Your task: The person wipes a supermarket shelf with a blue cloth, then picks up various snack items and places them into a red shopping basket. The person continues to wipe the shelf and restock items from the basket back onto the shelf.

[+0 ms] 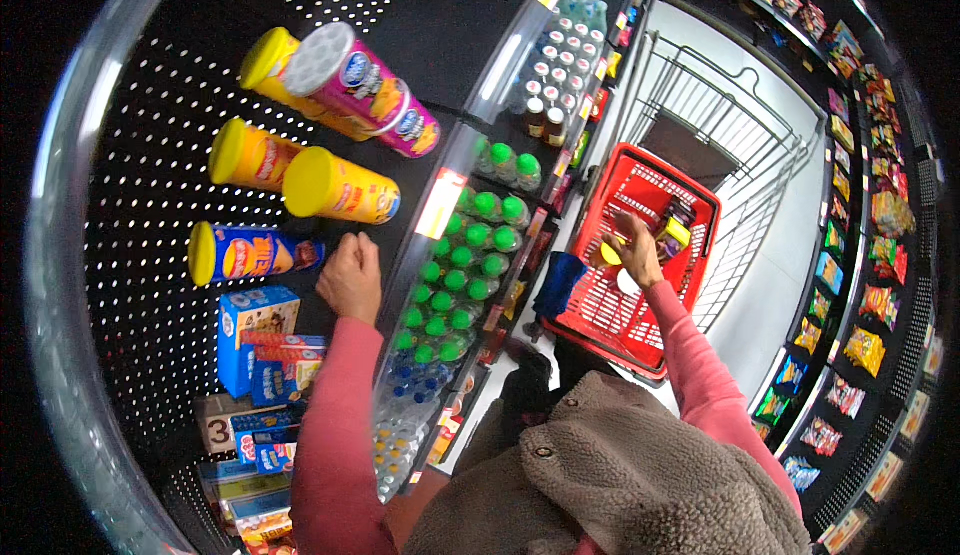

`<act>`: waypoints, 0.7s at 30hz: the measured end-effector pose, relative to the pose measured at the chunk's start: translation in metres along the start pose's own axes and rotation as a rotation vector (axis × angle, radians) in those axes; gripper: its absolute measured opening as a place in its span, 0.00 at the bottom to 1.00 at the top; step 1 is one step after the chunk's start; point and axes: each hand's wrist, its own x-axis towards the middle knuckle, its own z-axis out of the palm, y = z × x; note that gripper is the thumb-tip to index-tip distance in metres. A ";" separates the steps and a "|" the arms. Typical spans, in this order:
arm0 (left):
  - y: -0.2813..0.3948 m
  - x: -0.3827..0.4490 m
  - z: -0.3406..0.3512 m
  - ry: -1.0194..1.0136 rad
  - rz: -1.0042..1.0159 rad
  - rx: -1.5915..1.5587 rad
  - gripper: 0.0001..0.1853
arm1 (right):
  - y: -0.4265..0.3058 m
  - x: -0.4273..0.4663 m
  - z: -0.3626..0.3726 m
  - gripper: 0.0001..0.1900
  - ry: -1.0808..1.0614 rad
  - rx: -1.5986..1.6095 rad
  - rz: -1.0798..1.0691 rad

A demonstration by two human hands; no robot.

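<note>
My left hand (350, 277) is on the dark shelf, fingers curled inward, with nothing visible in it. It is close to the base end of a blue snack canister (251, 253) with a yellow lid. Just beyond stand two yellow canisters (337, 186), (251, 156), and past them a purple canister (367, 89) with a clear lid beside another yellow one (277, 67). Over the red plastic shopping basket (577, 307), my right hand (637, 251) has its fingers apart. A round yellow lid (611, 254) and a white round thing (628, 282) show beneath it, partly covered.
The basket sits at a wire shopping cart (750, 134). Green-capped bottles (461, 255) fill a lower shelf, behind a price-tagged shelf edge (442, 202). Blue boxes (255, 337) stand nearer me. Across the aisle, another shelf holds bagged snacks (862, 348). Yellow-and-purple packs (675, 232) lie in the basket.
</note>
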 end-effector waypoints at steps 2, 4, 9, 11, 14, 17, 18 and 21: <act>0.001 0.000 -0.001 0.018 0.000 -0.019 0.17 | -0.082 0.034 -0.006 0.32 -0.032 0.112 -0.143; 0.002 0.000 -0.002 -0.011 -0.019 -0.003 0.18 | -0.168 0.064 -0.010 0.38 -0.089 0.223 -0.239; 0.005 0.001 -0.006 0.010 -0.017 -0.028 0.18 | -0.337 0.112 -0.001 0.52 -0.026 0.253 -0.701; 0.006 0.000 -0.006 0.034 0.001 -0.046 0.18 | -0.379 0.130 0.011 0.55 0.089 0.160 -0.837; 0.006 0.001 -0.005 0.026 -0.017 -0.082 0.19 | -0.416 0.148 0.027 0.56 0.160 0.063 -0.885; 0.004 0.001 -0.004 0.020 -0.016 -0.067 0.19 | -0.432 0.160 0.034 0.50 0.126 -0.013 -0.865; 0.004 0.001 -0.003 0.006 -0.019 -0.050 0.19 | -0.433 0.160 0.033 0.47 0.074 -0.079 -0.779; 0.002 0.001 -0.002 0.000 -0.013 -0.059 0.19 | -0.425 0.156 0.014 0.41 0.174 0.008 -0.786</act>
